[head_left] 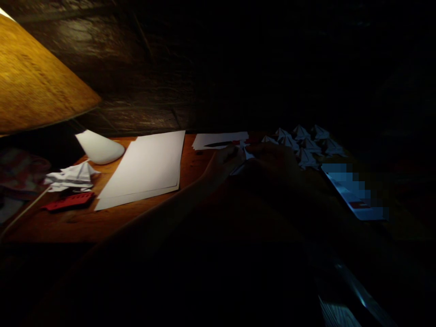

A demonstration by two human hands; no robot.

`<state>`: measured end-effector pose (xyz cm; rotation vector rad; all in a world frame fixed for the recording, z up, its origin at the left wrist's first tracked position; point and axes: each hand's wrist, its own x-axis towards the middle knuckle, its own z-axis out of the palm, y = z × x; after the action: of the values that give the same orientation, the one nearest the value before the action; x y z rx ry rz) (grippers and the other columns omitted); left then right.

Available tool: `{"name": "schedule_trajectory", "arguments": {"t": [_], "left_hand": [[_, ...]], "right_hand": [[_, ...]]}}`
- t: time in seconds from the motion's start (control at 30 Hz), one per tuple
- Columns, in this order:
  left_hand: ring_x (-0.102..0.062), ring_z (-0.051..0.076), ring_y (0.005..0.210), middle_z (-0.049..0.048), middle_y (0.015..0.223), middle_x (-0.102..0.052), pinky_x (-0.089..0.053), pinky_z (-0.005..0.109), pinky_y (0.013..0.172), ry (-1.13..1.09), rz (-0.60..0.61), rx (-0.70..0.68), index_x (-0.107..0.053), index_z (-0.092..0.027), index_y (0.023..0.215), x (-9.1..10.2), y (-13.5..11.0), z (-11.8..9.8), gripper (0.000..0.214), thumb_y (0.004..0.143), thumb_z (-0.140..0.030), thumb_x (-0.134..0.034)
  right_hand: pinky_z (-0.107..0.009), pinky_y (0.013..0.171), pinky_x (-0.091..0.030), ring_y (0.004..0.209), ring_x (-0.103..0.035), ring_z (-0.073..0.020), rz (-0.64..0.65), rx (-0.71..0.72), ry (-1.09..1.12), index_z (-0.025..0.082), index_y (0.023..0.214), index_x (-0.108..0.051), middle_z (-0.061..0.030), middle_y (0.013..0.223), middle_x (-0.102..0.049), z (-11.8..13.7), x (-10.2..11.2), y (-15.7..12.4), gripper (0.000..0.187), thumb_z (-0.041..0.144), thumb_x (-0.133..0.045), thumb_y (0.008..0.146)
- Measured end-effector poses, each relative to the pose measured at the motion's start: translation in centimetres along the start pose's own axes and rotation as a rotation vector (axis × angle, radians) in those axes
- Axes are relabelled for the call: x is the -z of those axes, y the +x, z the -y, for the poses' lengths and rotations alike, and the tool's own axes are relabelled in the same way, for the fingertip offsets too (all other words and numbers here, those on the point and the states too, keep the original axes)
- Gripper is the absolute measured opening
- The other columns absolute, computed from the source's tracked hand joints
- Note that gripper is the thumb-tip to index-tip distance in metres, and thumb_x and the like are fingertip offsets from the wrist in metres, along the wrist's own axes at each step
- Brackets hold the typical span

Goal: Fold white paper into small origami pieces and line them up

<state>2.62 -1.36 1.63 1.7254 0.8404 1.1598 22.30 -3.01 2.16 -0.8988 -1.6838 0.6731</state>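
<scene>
The scene is very dark, lit only by a lamp at the left. My left hand (pixel 223 163) and my right hand (pixel 275 156) meet near the middle of the wooden table (pixel 143 213), both closed on a small folded piece of white paper (pixel 242 159) between them. The fingers are dim but look pinched on the paper's edges. Just behind my hands lies a white sheet (pixel 221 140) with a dark pen-like object (pixel 220 144) on it. Several folded paper figures (pixel 306 143) sit in a cluster to the right of my right hand.
A stack of white sheets (pixel 146 170) lies left of my hands. A lamp with an orange shade (pixel 34 81) and white base (pixel 100 147) stands at the far left, with crumpled paper (pixel 71 176) and a red flat object (pixel 70 200) beside it. A blurred printed item (pixel 354 190) lies at right.
</scene>
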Motion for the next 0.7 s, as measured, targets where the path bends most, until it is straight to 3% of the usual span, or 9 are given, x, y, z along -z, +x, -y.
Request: {"name": "schedule_trajectory", "arguments": {"t": [0.3,0.47,0.6,0.7], "left_hand": [[-0.066,0.016,0.076,0.0011,0.078,-0.070,-0.054,0.032,0.072,-0.053,0.011,0.066,-0.066,-0.019,0.079,0.5,0.0,1.2,0.012,0.082,-0.029,-0.073],[-0.064,0.016,0.077,0.0014,0.080,-0.068,-0.051,0.031,0.070,-0.100,0.005,0.092,-0.067,-0.019,0.083,0.2,-0.2,0.9,0.010,0.080,-0.027,-0.071],[-0.060,0.016,0.079,0.0013,0.081,-0.063,-0.048,0.031,0.072,-0.061,-0.020,0.051,-0.062,-0.019,0.073,0.0,-0.3,0.7,0.013,0.077,-0.027,-0.071],[-0.057,0.016,0.078,0.0007,0.078,-0.059,-0.047,0.031,0.072,-0.059,-0.053,0.031,-0.059,-0.018,0.066,-0.1,-0.1,1.0,0.019,0.075,-0.029,-0.072]], "right_hand": [[-0.044,0.095,-0.059,0.104,-0.074,-0.0254,0.064,-0.061,0.100,0.024,0.098,-0.083,-0.0074,0.111,-0.080,0.4,0.0,-0.2,0.022,0.032,-0.086,0.078],[-0.043,0.092,-0.059,0.102,-0.072,-0.0242,0.087,-0.069,0.108,0.022,0.098,-0.081,-0.0080,0.110,-0.078,0.5,0.0,-0.2,0.019,0.029,-0.084,0.080],[-0.044,0.095,-0.055,0.103,-0.068,-0.0251,0.072,-0.024,0.085,0.022,0.092,-0.078,-0.0073,0.105,-0.074,-0.1,-0.1,0.0,0.018,0.029,-0.085,0.077],[-0.042,0.093,-0.053,0.100,-0.066,-0.0233,0.108,-0.089,0.234,0.021,0.091,-0.073,-0.0059,0.104,-0.072,-0.2,-0.3,0.1,0.020,0.026,-0.085,0.075]]}}
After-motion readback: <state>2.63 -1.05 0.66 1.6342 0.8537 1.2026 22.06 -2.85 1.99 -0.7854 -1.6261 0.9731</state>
